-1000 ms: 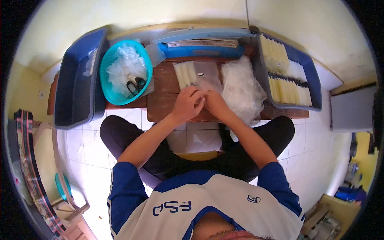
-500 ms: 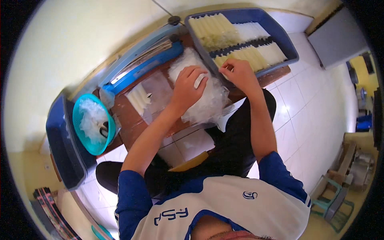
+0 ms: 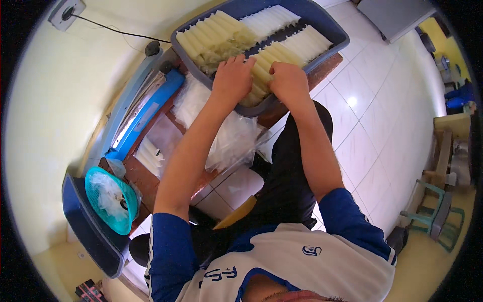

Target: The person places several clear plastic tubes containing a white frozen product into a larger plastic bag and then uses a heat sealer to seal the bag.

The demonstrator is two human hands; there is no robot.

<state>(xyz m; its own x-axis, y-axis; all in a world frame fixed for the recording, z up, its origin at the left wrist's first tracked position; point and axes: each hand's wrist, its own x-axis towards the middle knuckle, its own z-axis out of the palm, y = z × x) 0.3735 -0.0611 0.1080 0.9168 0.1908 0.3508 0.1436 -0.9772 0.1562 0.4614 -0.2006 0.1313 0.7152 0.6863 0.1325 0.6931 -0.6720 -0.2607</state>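
Observation:
My left hand (image 3: 232, 80) and my right hand (image 3: 287, 83) are in the near part of a grey-blue tub (image 3: 201, 76), their curled fingers around pale yellow tube packs (image 3: 261, 70), fingertips partly hidden. Farther back in the tub lie more yellow packs (image 3: 206, 35) and white packs (image 3: 271, 20); a white row (image 3: 312, 43) is at the right. Below my left wrist, a pile of clear plastic bags (image 3: 226, 141) spreads over the wooden table (image 3: 136, 171). A clear bag with a few white tubes (image 3: 151, 156) lies left of my left forearm.
A long blue device (image 3: 138, 121), probably a sealer, stands along the wall, its cord reaching a socket (image 3: 65, 14). At lower left are a turquoise basket (image 3: 108, 199) with plastic and scissors and a dark blue tub (image 3: 88, 241). A green stool (image 3: 425, 221) stands at right.
Both hands have moved from the bag with tubes at the table's middle to the right-hand tub and now curl over its yellow packs. The view has swung rightward with them.

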